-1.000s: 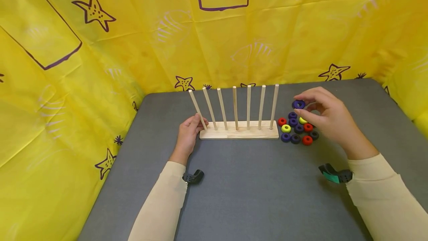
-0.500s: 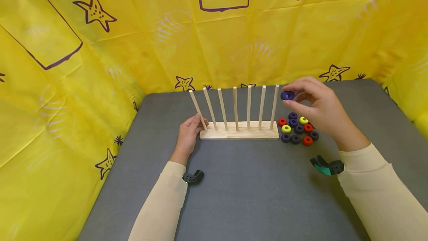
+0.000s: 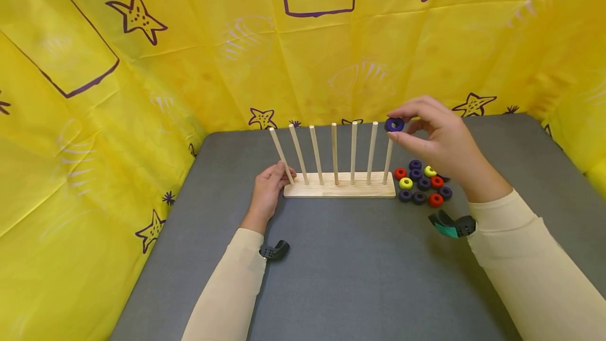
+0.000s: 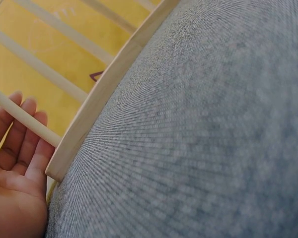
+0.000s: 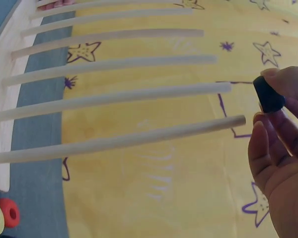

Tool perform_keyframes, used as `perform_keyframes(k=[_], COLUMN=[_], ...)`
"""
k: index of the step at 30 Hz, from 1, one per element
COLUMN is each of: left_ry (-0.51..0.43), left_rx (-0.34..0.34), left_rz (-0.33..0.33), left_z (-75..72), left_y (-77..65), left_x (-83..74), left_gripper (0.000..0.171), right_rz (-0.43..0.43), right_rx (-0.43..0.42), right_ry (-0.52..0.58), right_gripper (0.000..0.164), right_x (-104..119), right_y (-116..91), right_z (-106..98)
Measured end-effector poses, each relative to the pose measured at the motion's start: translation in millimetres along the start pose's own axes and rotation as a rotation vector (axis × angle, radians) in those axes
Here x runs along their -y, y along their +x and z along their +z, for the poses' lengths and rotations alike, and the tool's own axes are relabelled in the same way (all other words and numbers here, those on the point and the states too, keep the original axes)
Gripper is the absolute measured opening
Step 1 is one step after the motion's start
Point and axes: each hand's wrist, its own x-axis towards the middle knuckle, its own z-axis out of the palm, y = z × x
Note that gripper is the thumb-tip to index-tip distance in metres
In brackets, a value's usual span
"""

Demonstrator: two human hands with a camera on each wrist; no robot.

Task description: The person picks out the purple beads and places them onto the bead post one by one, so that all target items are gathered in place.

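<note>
A pale wooden stand (image 3: pixel 338 191) carries a row of several upright pegs (image 3: pixel 353 151). My left hand (image 3: pixel 266 191) holds the stand at its left end, fingers about the base of the leftmost peg (image 4: pixel 27 118). In the left wrist view, the fingers lie behind that peg. My right hand (image 3: pixel 437 141) pinches a dark blue ring (image 3: pixel 394 124) between thumb and fingertips, near the top of the rightmost peg (image 3: pixel 389 159). In the right wrist view, the ring (image 5: pixel 269 94) is edge-on and apart from the peg tip.
Beside the stand's right end lies a cluster of loose rings: dark blue, black, red (image 3: pixel 436 200) and yellow (image 3: pixel 405 183). A grey cloth-like tabletop (image 3: pixel 341 267) spreads toward me. A yellow patterned sheet (image 3: pixel 303 62) hangs behind the table and along its left side.
My right hand has moved left and up with the blue ring, from above the ring cluster to the top of the rightmost peg. The left hand has stayed in place.
</note>
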Motion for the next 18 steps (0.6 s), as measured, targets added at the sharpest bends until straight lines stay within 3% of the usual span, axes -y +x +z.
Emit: perform_keyframes(k=[18], left_ry=[-0.012], left_rx=[-0.019], left_rz=[-0.004], left_z=[-0.1], left_y=[-0.6], left_x=[0.2], left_gripper=[0.047], right_rz=[0.061], right_rx=[0.032], right_ry=[0.001], right_gripper=[0.032], right_x=[0.3], right_y=[15.5], right_z=[13.4])
